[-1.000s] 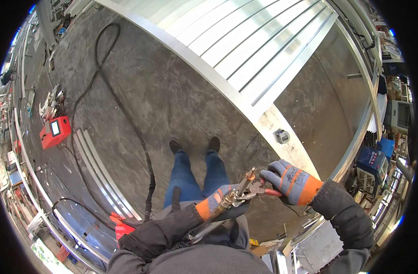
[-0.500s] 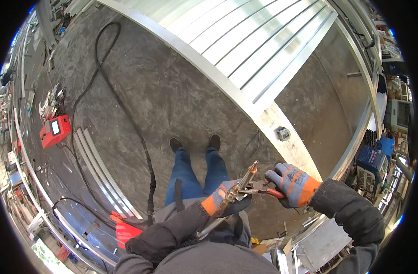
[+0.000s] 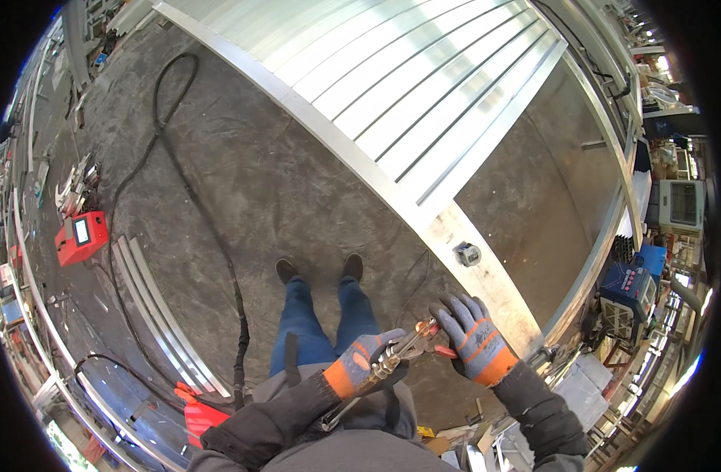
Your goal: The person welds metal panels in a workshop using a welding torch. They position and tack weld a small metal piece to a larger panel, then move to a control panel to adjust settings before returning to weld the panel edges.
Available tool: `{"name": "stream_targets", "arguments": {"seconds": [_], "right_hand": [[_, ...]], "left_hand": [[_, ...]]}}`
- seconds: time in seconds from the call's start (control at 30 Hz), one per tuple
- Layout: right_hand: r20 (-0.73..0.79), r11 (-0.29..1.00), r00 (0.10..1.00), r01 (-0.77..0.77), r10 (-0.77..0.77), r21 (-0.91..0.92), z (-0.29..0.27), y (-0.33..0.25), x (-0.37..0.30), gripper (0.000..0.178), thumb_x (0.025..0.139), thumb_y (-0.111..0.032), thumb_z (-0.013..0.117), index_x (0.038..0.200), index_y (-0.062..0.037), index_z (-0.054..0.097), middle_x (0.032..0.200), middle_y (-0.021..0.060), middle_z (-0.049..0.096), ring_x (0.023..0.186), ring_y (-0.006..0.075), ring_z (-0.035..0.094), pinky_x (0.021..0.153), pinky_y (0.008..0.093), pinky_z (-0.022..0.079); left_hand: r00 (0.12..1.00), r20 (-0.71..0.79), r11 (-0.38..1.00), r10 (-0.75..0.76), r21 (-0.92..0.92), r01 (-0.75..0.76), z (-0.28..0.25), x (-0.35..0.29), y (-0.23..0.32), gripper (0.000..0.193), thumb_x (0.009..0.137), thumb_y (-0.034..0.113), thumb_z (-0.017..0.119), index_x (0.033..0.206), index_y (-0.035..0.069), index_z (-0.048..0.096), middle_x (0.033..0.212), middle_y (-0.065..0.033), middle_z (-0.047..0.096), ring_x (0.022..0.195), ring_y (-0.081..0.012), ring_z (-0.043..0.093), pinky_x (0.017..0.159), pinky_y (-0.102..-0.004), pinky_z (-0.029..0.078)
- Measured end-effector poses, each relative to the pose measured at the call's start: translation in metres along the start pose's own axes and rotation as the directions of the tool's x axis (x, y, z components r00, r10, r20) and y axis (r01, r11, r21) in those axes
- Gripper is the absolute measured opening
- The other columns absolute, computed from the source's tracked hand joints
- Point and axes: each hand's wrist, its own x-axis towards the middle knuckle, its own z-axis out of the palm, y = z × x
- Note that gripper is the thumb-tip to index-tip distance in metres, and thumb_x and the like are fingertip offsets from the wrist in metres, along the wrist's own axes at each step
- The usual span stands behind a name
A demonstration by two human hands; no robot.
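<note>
My left hand [image 3: 356,365], in a grey and orange glove, is wrapped round a metal welding torch [image 3: 384,366] held in front of my body. The torch tilts up to the right, its coppery tip close to my other hand. A pair of pliers [image 3: 445,352] with red handles is in my right hand [image 3: 477,340], likewise gloved. The plier jaws lie against or just beside the torch; I cannot tell which. My right fingertips are at the torch's tip and partly hide it.
Ahead stands a ribbed metal panel [image 3: 360,86] with a pale frame bar [image 3: 486,275] carrying a small metal block [image 3: 467,254]. A black cable [image 3: 189,185] loops over the floor at left, near a red machine [image 3: 83,237] and metal strips [image 3: 160,315]. A blue machine [image 3: 624,291] stands at right.
My right hand has moved in toward the torch's tip, its fingers now reaching it. The torch and my left hand have shifted slightly lower. The whole view has shifted a little.
</note>
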Motion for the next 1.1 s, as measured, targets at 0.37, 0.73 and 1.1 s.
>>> {"name": "stream_targets", "arguments": {"seconds": [0.37, 0.73, 1.1], "right_hand": [[-0.112, 0.956, 0.982, -0.116, 0.151, 0.271, 0.024, -0.004, -0.013, 0.065, 0.085, -0.006, 0.070, 0.145, 0.0016, 0.044, 0.145, 0.0264, 0.046, 0.133, 0.0467, 0.044, 0.112, 0.0498, 0.039], [-0.223, 0.812, 0.950, -0.051, 0.220, 0.582, 0.084, 0.011, -0.027, 0.057, 0.085, 0.002, 0.061, 0.141, 0.0025, 0.048, 0.135, 0.0228, 0.057, 0.128, 0.0404, 0.054, 0.110, 0.0454, 0.043], [-0.148, 0.112, 0.006, -0.687, 0.989, 0.718, 0.322, 0.210, -0.053, 0.038, 0.087, -0.029, 0.074, 0.110, -0.0027, 0.057, 0.084, 0.0135, 0.068, 0.080, 0.0338, 0.069, 0.074, 0.0452, 0.054]], "left_hand": [[0.997, -0.080, 0.958, 0.000, 0.286, 0.023, 0.020, 0.005, 0.028, 0.024, 0.098, 0.007, 0.064, 0.122, 0.006, 0.058, 0.094, 0.0039, 0.058, 0.083, -0.0059, 0.055, 0.068, -0.0216, 0.046], [0.998, -0.066, 0.969, 0.008, 0.248, 0.009, 0.004, 0.011, 0.017, 0.031, 0.097, 0.007, 0.066, 0.126, 0.005, 0.059, 0.094, 0.0023, 0.060, 0.082, -0.0062, 0.054, 0.069, -0.0239, 0.047], [0.845, 0.202, 0.759, 0.495, 0.373, -0.534, 0.029, 0.028, 0.182, 0.019, 0.091, 0.010, 0.069, 0.094, 0.006, 0.051, 0.069, -0.0081, 0.060, 0.064, -0.0212, 0.064, 0.074, -0.0473, 0.056]]}}
